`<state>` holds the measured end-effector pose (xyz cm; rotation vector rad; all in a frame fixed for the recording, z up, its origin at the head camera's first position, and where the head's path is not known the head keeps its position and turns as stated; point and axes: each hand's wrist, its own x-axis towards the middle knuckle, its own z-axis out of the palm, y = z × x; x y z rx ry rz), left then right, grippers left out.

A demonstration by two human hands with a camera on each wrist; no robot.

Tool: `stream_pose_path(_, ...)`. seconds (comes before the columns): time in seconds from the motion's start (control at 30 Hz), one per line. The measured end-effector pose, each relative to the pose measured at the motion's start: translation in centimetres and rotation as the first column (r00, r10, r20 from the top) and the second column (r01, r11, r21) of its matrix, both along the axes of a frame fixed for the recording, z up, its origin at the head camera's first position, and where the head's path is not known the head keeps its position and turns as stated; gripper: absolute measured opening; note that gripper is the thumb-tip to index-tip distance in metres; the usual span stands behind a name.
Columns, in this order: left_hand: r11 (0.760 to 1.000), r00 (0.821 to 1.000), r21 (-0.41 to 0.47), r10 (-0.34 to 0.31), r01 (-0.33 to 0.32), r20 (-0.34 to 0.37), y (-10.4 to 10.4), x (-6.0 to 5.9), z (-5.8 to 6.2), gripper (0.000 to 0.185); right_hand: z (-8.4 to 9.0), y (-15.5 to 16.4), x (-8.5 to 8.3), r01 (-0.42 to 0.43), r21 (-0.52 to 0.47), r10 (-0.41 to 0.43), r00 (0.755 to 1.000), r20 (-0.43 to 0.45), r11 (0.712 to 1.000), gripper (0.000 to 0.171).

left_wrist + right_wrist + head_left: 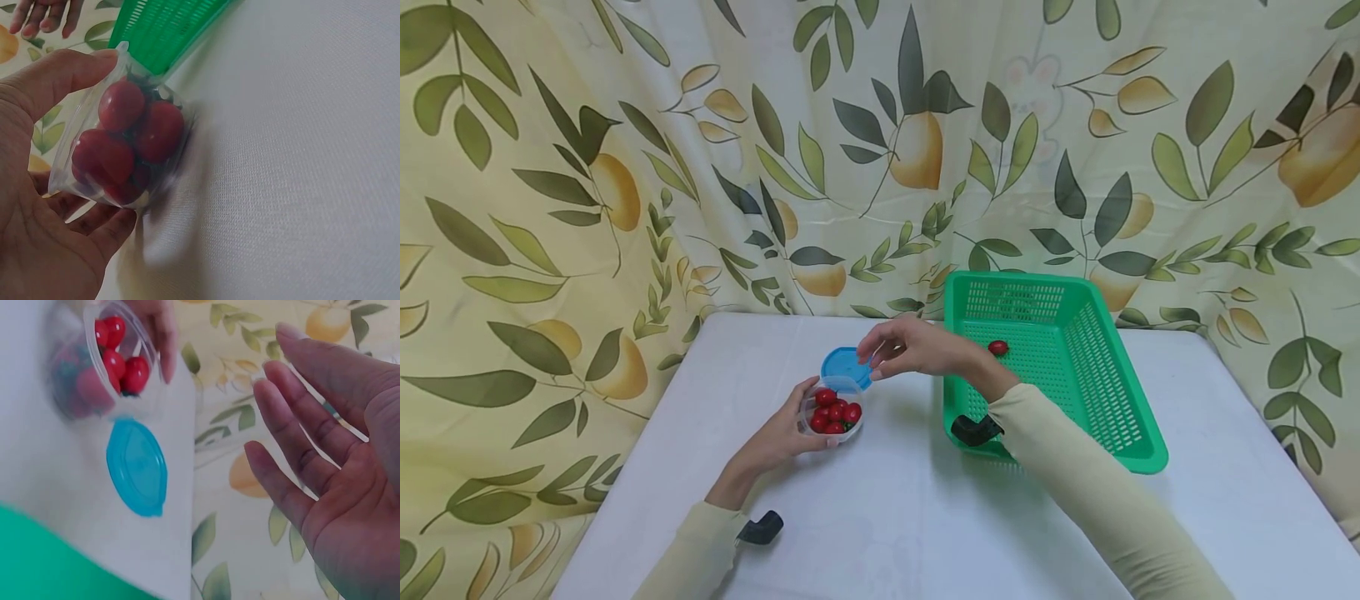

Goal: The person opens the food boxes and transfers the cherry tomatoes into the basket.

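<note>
clear tub of red cherry tomatoes gripped by left hand | right hand relaxed, held empty above blue lid | lid partly hidden

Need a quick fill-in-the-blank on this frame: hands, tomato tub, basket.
1. The left hand grips the clear tub of ____ tomatoes.
2. The blue lid lies on the ____.
3. The green basket holds ____ tomato.
4. The right hand holds ____.

Missing words: red; table; one; nothing
</note>
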<state>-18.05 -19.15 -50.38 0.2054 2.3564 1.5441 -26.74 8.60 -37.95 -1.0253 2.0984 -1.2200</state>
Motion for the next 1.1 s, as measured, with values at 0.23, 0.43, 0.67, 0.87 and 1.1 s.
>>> stream_pose_path(0.23, 0.999, 1.0, 0.028, -0.017, 0.017, 0.004, -0.1, -0.1, -0.2, 0.108, -0.8, -1.6, 0.9, -0.038, 0.006, 0.038, 0.999, 0.018, 0.999, 0.033)
stream_pose_path(0.43, 1.0, 1.0, 0.017, -0.018, 0.018, -0.01, -0.2, -0.1, -0.1, 0.109, -1.6, -3.0, 1.7, -0.045, 0.024, 0.044, 0.999, 0.027, 0.999, 0.033)
stream_pose_path(0.67, 1.0, 1.0, 0.013, -0.016, 0.016, -0.017, -0.4, -0.1, -0.1, 0.109, -2.8, -4.4, 2.5, -0.042, 0.029, 0.042, 0.999, 0.008, 0.999, 0.034)
stream_pose_path(0.87, 0.999, 0.998, 0.009, -0.05, 0.051, -0.035, -0.5, -0.2, 0.0, 0.108, -4.0, -5.5, 3.2, -0.008, 0.042, 0.009, 1.0, -0.022, 0.999, 0.031)
stream_pose_path(1.1, 0.998, 0.997, 0.016, -0.067, 0.068, -0.026, -0.7, -0.3, 0.0, 0.106, -5.0, -6.8, 3.9, 0.038, 0.066, -0.035, 0.999, -0.039, 0.997, 0.029)
